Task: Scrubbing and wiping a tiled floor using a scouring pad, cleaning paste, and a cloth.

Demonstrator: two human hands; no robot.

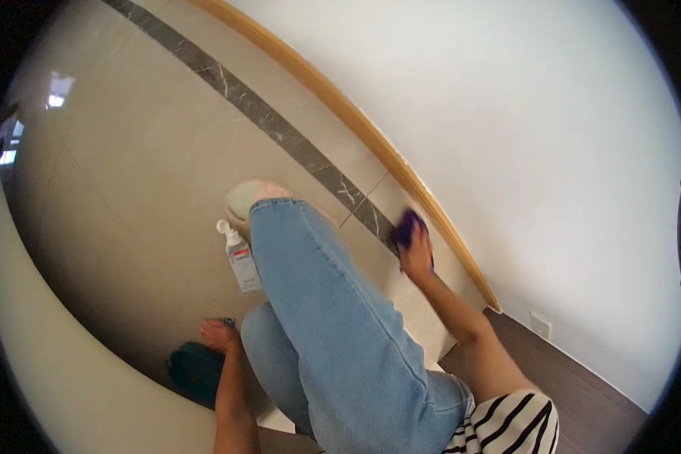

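My right hand (417, 258) presses a dark purple cloth (407, 222) on the tiled floor, over the end of the dark marble strip (272, 126) and close to the wooden baseboard (374, 139). The cloth is slightly blurred, and part of it lies under my palm. On the other side, my left hand (218, 333) is low beside my bent knee. A small blue-green thing (228, 322) shows at this hand; whether the fingers grip it is unclear. A white spray bottle (243, 262) with a red-marked label is next to my shin, apart from both hands.
A dark teal container (196, 371) sits behind my left wrist, partly covered by the forearm. A white wall (505, 142) rises along the right, with a wall socket (540, 324) low down. Dark brown flooring (550, 369) begins behind my right arm. A pale curved surface (91, 369) borders the left.
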